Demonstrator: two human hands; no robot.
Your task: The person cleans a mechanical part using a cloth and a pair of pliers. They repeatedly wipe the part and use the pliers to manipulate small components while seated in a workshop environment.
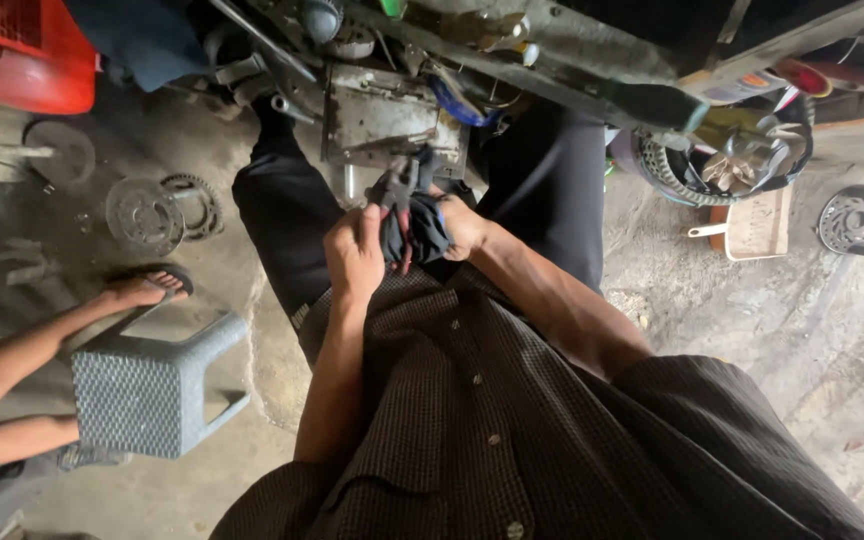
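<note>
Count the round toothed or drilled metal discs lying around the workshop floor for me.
3: a drilled disc and a toothed sprocket side by side on the floor at left, and a perforated disc at the right edge. More may be hidden in the cluttered basket.

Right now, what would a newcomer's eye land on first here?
The two hands at centre: the left hand and right hand grip pliers and a dark rag below a grimy metal block. At left, another person's foot rests by a grey plastic stool.
</note>
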